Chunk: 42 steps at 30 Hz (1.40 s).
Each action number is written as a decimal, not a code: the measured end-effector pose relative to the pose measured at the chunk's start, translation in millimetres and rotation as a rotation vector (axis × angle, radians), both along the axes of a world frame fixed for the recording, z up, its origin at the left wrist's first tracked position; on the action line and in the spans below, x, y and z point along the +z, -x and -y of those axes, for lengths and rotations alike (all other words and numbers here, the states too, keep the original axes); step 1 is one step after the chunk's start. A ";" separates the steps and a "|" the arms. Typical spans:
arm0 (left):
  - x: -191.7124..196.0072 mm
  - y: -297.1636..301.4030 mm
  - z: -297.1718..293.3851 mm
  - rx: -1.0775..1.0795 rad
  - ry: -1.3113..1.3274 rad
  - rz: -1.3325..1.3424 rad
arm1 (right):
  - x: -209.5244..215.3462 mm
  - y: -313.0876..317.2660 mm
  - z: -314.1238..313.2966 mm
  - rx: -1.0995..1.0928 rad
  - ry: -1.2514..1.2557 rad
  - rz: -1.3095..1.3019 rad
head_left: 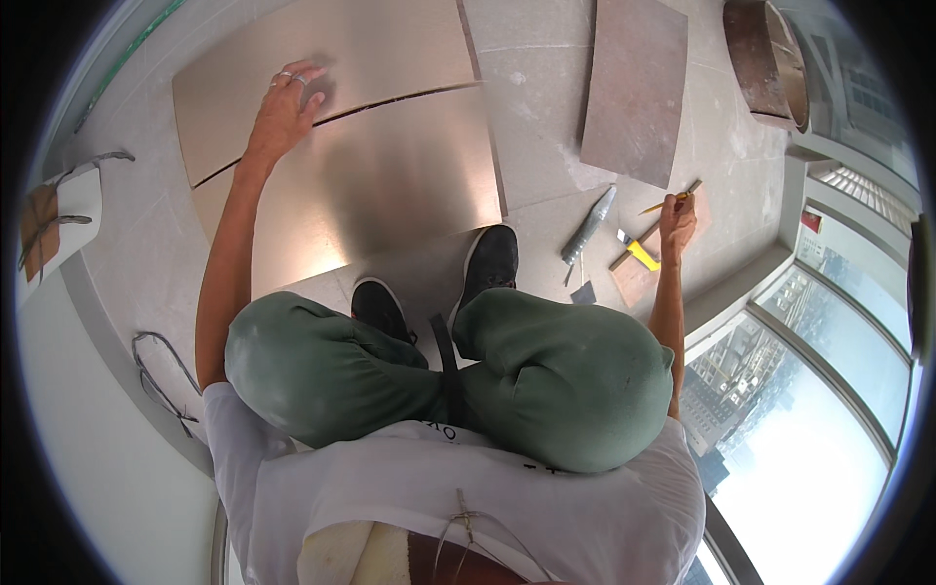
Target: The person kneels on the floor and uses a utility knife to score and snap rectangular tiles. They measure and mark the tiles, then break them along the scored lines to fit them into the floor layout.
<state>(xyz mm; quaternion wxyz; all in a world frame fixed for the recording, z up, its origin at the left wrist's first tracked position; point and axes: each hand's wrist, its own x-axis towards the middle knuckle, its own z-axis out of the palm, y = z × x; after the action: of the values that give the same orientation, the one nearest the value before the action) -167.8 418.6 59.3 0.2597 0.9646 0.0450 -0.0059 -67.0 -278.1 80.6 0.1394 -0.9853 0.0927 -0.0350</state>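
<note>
Two bronze-coloured, shiny panels lie edge to edge on the floor, a far panel (pixel 380 44) and a near panel (pixel 400 175), with a narrow dark gap between them. My left hand (pixel 283 107), rings on its fingers, is open over the far panel beside the gap, fingertips at its surface. Off to the right, my right hand (pixel 678 229) is closed around a thin yellow pencil (pixel 655 208) that points left. Just below it, a yellow-handled blade tool (pixel 642 253) crosses a thin brown strip (pixel 621 260) on a small brown board (pixel 634 285).
A grey tube with a pointed nozzle (pixel 591 226) lies left of the blade tool, near a small dark square (pixel 583 293). Beyond stand a brown sheet (pixel 636 93) and a curved brown piece (pixel 765 63). Windows (pixel 790 390) line the right; cables (pixel 161 375) lie left.
</note>
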 end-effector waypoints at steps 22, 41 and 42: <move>-6.3 -10.5 70.0 0.120 -0.095 -0.360 | -22.6 -42.5 -320.9 0.585 -0.635 -0.126; -7.9 -9.7 67.2 0.121 -0.042 -0.304 | -21.0 -45.8 -331.7 0.602 -0.556 -0.112; -9.4 -9.6 67.2 0.117 -0.038 -0.301 | -21.1 -47.1 -329.4 0.581 -0.560 -0.100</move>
<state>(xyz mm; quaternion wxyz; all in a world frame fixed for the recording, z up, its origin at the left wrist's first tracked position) -158.2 351.4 49.9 0.2314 0.9534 0.1396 -0.1343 -19.8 51.3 59.5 0.4017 -0.8949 -0.1769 0.0805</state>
